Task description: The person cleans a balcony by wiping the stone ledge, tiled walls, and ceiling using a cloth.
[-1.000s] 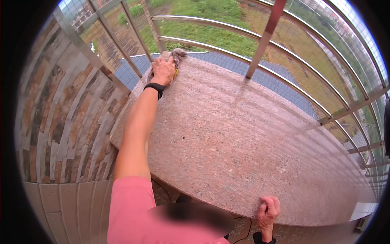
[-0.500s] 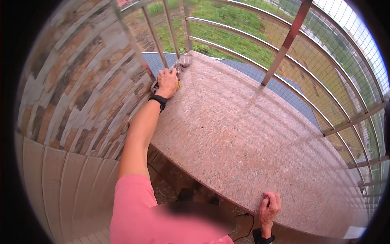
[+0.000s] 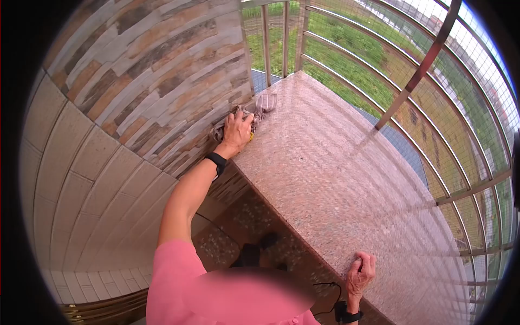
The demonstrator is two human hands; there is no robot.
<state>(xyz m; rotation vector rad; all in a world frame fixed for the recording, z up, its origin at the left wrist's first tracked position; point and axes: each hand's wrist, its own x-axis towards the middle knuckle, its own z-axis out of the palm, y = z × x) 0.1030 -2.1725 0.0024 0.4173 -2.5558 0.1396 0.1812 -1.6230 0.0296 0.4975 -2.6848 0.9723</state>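
My left hand is closed around a crumpled striped cloth at the left end of the speckled pink granite slab, right by the tiled wall. A bit of yellow shows beneath the fingers; what it is I cannot make out. Part of the cloth spreads past the fingertips onto the stone. Near the slab's front edge, my right hand rests on the surface with its fingers curled in and nothing visible in them. Each wrist wears a black band.
A stone-patterned wall borders the slab on the left, with plain tiles lower down. Metal railings with wire mesh run along the far and right sides. Under the slab, a dark cable hangs near my right wrist.
My view has turned left, showing more wall. My left hand and the cloth have come along the wall side toward the slab's near corner. My right hand stays at the front edge.
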